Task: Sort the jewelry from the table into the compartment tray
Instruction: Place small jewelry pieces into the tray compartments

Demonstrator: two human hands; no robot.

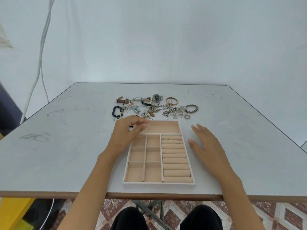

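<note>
Your left hand [127, 130] pinches a thin ring [147, 127] above the tray [159, 184]; it could slip. Your right hand [206, 143] is open, holding nothing.

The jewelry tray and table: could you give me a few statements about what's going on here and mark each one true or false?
1. The left hand pinches a thin ring over the tray. True.
2. The six square compartments on the tray's left side are full of jewelry. False: they look empty.
3. A few rings already sit among the padded rolls on the tray's right side. True.
4. The right hand holds a watch. False: it is open and empty, beside the tray.
5. The pile of jewelry lies beyond the tray's far edge. True.
</note>
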